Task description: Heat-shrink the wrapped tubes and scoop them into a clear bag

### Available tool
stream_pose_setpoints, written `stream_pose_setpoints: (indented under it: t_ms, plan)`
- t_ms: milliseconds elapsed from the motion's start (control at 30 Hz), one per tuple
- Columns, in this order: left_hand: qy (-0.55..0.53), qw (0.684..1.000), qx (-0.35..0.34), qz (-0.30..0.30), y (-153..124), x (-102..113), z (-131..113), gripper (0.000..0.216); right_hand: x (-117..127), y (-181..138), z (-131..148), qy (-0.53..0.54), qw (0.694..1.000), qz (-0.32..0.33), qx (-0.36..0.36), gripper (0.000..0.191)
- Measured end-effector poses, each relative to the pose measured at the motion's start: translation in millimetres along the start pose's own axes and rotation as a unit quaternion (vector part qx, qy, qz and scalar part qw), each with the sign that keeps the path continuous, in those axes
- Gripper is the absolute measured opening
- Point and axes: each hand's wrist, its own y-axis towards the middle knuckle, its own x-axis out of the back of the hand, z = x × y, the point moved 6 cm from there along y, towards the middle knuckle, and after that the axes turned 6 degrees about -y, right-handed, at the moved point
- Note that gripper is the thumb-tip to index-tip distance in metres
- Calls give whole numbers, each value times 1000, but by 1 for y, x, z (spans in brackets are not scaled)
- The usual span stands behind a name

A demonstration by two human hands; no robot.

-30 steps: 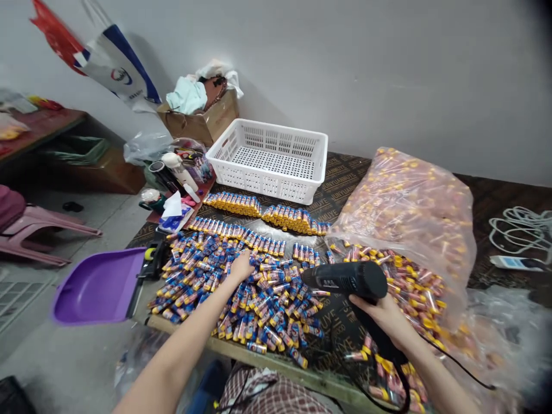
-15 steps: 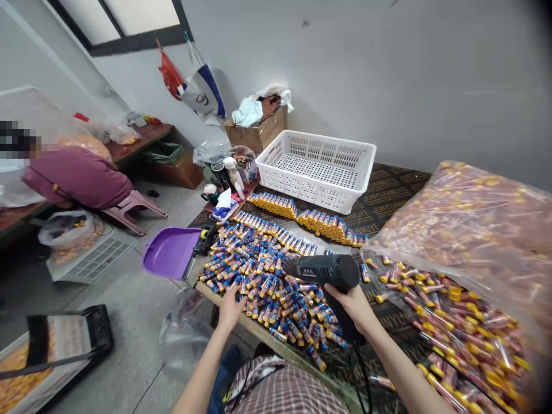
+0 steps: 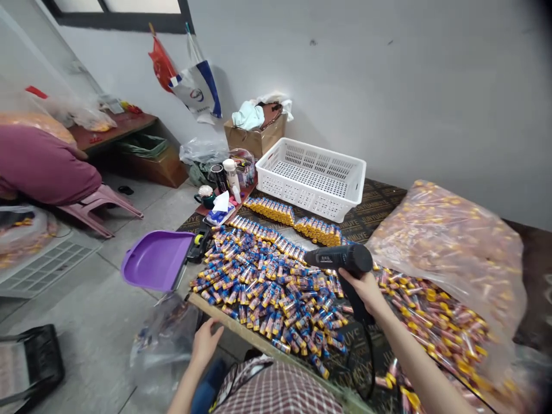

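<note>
My right hand (image 3: 365, 292) grips the handle of a black heat gun (image 3: 336, 257), its nozzle pointing left over the table. Beneath and left of the nozzle spreads a heap of small tubes with blue printed wraps and yellow caps (image 3: 271, 282). My left hand (image 3: 207, 340) is just off the table's front edge, fingers loosely curved and apart, holding nothing. Right of the heat gun lie loose pinkish tubes with yellow caps (image 3: 440, 305), without blue wraps. They lie by the mouth of a large clear plastic bag (image 3: 448, 236) full of similar pieces.
Neat rows of wrapped tubes (image 3: 269, 210) stand before a white plastic crate (image 3: 308, 192). Cups and a bottle (image 3: 230, 172) stand at the back left. A purple dustpan (image 3: 155, 261) is beside the table. The heat gun's cord (image 3: 371, 368) hangs down. A person (image 3: 43, 164) sits far left.
My left hand has drawn back from the heap to beyond the table's front edge. The heat gun in my right hand has shifted slightly right, and the view has turned.
</note>
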Motion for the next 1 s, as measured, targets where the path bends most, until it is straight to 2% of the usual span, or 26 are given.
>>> stream_pose_setpoints:
  t_ms: [133, 200, 267, 467, 633, 767, 1000]
  plan:
    - [4, 1000, 10, 23, 16, 1, 1, 26, 36, 5, -16, -50, 996, -62, -46, 48]
    - [2, 999, 9, 42, 23, 1, -4, 25, 43, 5, -19, -63, 993, -83, -59, 48]
    - [-2, 998, -4, 64, 29, 2, -11, 23, 40, 7, -19, -62, 992, -87, -62, 46]
    - [28, 996, -35, 83, 46, 8, -27, 19, -7, 22, -5, -26, 997, -50, -48, 50]
    - [23, 995, -34, 90, 61, 13, -21, 23, -48, 37, 13, 4, 999, -10, -34, 50]
    - [21, 996, -28, 80, 74, 19, -15, 24, -70, 50, 27, 25, 999, 7, -25, 51]
    - [-17, 998, -12, 63, 99, 21, -20, 26, -111, 82, 42, 20, 998, 54, -35, 47]
